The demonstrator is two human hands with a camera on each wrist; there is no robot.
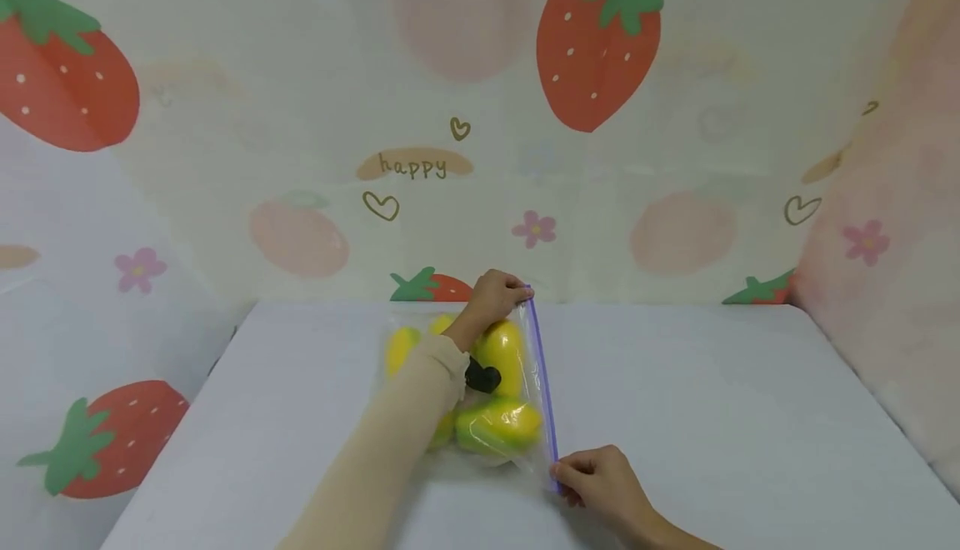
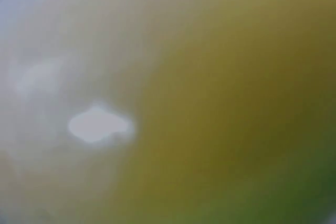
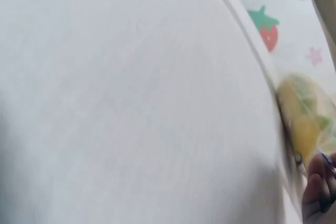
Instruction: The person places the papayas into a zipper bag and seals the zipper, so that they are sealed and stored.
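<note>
A clear zip bag lies flat on the table and holds several yellow-green mangoes. Its purple zip strip runs along the right side, nearly straight from far end to near end. At the far end my left hand pinches the strip, with its forearm reaching across the bag and hiding part of the fruit. My right hand pinches the near end between thumb and fingers. The left wrist view is filled by a blurred mango close up. Whether the zip is sealed cannot be made out.
The white tabletop spreads on both sides of the bag. Behind it stands a backdrop printed with strawberries, and similar sheets hang at left and right. A black object sits at the left wrist, above the bag.
</note>
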